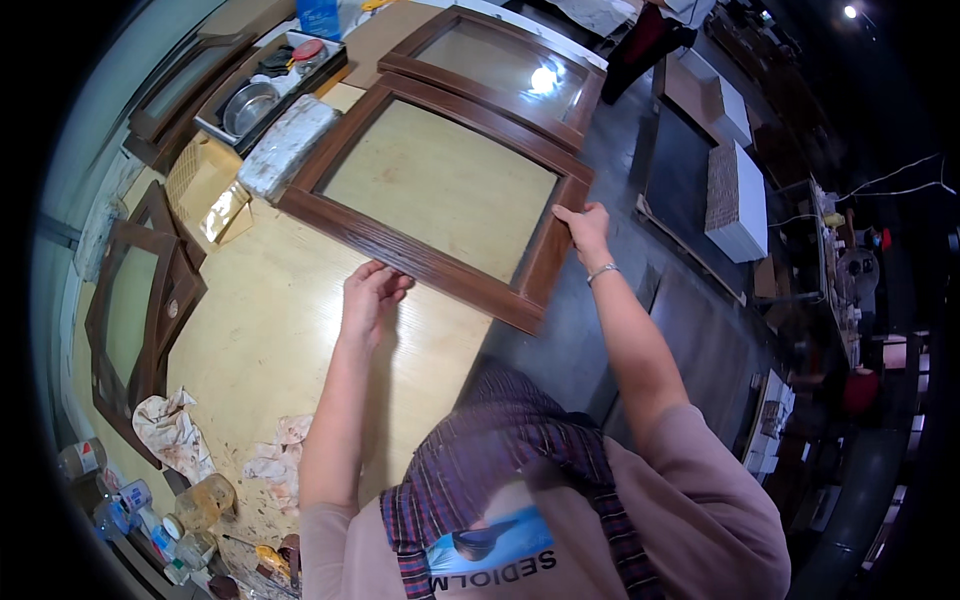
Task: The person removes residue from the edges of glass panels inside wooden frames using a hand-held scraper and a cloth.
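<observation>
A brown wooden cabinet door with a glass pane (440, 178) lies slanted over the pale tabletop, its right end reaching past the table's edge. My right hand (585, 230) grips the right side of its frame, thumb on top and fingers going over the outer edge. At the near edge of the frame is my left hand (370, 300), fingers bent and closed against the wood; its fingertips are partly hidden. A second glass-paned wooden door (497, 75) lies just beyond the first.
At left lean several wooden frames (130, 310). A tray (250, 105) holding a metal bowl stands at the back left, beside a wrapped white block (290, 145). Stained rags (175, 430) and jars (205, 500) crowd the near left. White stacked panels (735, 205) stand right, beyond the floor.
</observation>
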The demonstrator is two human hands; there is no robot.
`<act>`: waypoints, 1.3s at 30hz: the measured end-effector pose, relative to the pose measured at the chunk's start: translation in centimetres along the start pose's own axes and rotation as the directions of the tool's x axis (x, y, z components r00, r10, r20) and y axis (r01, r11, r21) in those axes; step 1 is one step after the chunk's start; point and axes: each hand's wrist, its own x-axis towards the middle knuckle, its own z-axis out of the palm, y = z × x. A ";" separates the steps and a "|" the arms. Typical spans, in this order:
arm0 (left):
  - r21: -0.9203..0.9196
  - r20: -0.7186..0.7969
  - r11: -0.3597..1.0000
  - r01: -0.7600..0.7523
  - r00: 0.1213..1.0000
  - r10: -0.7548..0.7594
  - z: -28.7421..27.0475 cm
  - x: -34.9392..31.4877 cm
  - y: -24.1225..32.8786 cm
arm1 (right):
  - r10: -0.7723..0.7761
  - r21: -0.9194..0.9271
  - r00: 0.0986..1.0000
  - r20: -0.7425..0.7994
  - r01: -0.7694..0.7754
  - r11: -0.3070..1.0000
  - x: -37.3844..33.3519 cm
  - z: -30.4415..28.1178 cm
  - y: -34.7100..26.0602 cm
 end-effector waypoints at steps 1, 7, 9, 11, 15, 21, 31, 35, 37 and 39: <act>-0.009 -0.029 1.000 0.016 0.999 -0.016 -0.2 0.1 -0.1 | -0.002 -0.006 1.000 -0.003 0.002 1.000 -0.1 0.4 -0.1; 0.039 -0.078 0.998 0.045 0.996 -0.042 1.1 -0.9 -0.2 | 0.209 0.011 0.916 0.342 -0.227 0.974 1.2 -1.2 -0.6; 0.066 -0.068 0.996 0.067 0.996 -0.062 1.8 -1.2 -0.3 | 0.177 0.223 0.929 0.327 -0.257 0.940 1.9 -1.2 -0.4; 0.066 -0.110 0.996 0.065 0.992 -0.058 2.2 -1.7 -1.0 | 0.207 0.350 0.914 0.349 -0.332 0.876 1.2 -1.1 -0.7; 0.107 -0.164 0.992 0.066 0.985 -0.048 2.3 -1.1 -2.2 | 0.263 0.453 0.889 0.376 -0.423 0.785 1.2 -1.2 -1.1; 0.265 -0.266 0.960 0.089 0.964 -0.016 3.6 -1.1 -1.3 | 0.015 0.418 0.936 0.352 -0.172 0.892 1.7 0.0 1.0; 0.249 -0.262 0.957 -0.145 0.942 0.211 1.7 -7.1 -1.8 | 0.126 0.191 0.810 0.573 -0.281 0.940 -0.7 -4.2 1.6; 0.220 -0.425 0.949 -0.228 0.853 0.303 -2.3 -13.4 -3.1 | 0.171 0.117 0.816 0.552 -0.279 0.953 -2.9 -5.0 -0.3; 0.293 -0.517 0.920 -0.261 0.766 0.382 -4.8 -16.4 -3.1 | 0.151 0.042 0.868 0.473 -0.193 0.980 -2.9 -5.4 -0.3; 0.206 -0.694 0.947 -0.247 0.646 0.319 -5.8 -19.1 -1.9 | 0.058 -0.089 0.936 0.347 -0.029 0.996 -0.3 -5.5 1.6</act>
